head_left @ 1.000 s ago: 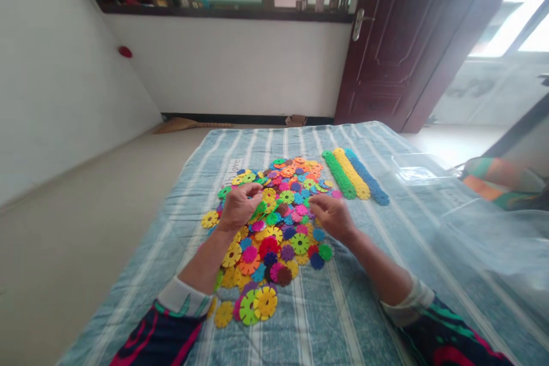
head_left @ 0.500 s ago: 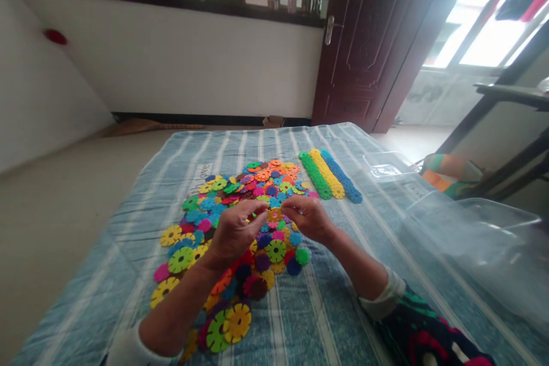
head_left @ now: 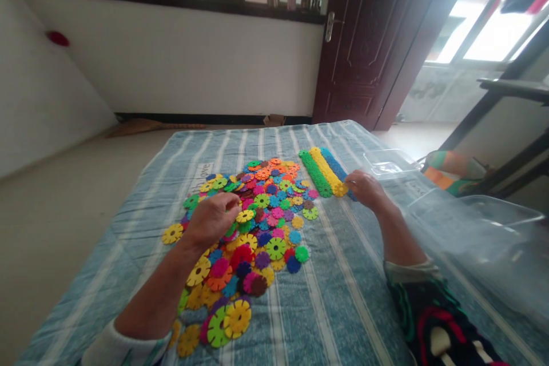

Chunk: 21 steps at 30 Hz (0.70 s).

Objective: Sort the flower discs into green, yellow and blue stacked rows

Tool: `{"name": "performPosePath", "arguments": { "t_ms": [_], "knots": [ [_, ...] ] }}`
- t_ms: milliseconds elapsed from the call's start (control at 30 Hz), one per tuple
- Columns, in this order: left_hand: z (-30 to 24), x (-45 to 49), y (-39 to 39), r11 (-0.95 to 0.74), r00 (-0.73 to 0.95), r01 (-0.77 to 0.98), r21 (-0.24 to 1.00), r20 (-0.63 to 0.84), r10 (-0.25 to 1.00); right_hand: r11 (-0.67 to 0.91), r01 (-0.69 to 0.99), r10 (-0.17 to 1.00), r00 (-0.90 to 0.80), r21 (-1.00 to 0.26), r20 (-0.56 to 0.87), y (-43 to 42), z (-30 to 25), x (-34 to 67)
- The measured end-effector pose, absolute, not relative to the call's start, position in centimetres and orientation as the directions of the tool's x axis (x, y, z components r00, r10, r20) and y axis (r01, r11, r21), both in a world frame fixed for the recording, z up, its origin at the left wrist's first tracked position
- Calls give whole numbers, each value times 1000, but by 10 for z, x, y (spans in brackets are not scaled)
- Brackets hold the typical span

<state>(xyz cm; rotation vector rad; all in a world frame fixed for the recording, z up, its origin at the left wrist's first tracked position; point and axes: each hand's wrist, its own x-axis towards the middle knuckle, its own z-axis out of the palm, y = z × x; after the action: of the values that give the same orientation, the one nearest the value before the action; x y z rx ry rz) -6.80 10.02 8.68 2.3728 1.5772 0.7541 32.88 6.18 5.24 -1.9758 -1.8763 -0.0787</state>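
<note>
My left hand (head_left: 213,218) hovers over the left part of a pile of coloured notched plastic discs (head_left: 275,248). Its thumb and fingers are pinched together, and whatever they hold is hidden. A yellow disc (head_left: 245,216) shows just beside those fingertips. Off to the right, my right hand (head_left: 365,189) is closed at the near end of a blue row of discs (head_left: 333,163), covering that end. What is between its fingers cannot be made out. Alongside lie a yellow row (head_left: 326,170) and a green row of discs (head_left: 315,174).
The striped bedcover (head_left: 141,229) spreads under everything. To the right stand a large clear plastic box (head_left: 493,223) and a clear lid or tray (head_left: 392,162). Beyond the bed are a dark red door (head_left: 364,46) and a broom (head_left: 146,126) on the floor.
My hands were close together over the pile. My right hand has moved right to the blue row's near end, and my left hand has drawn back slightly left.
</note>
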Motion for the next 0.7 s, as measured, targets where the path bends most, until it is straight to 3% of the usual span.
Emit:
{"name": "performPosePath", "arguments": {
  "t_ms": [333, 533, 700],
  "knots": [
    [90, -75, 103, -411, 355, 821, 395, 211, 911, -99, 967, 932, 173, -236, 318, 64, 44, 327],
    [93, -88, 107, -369, 336, 841, 396, 152, 929, 147, 944, 928, -28, -296, 372, 68, 28, 337],
    [92, -88, 103, -373, 361, 833, 409, 110, 926, 157, 949, 913, -34, -272, 407, 72, 11, 346]
  ]
}}
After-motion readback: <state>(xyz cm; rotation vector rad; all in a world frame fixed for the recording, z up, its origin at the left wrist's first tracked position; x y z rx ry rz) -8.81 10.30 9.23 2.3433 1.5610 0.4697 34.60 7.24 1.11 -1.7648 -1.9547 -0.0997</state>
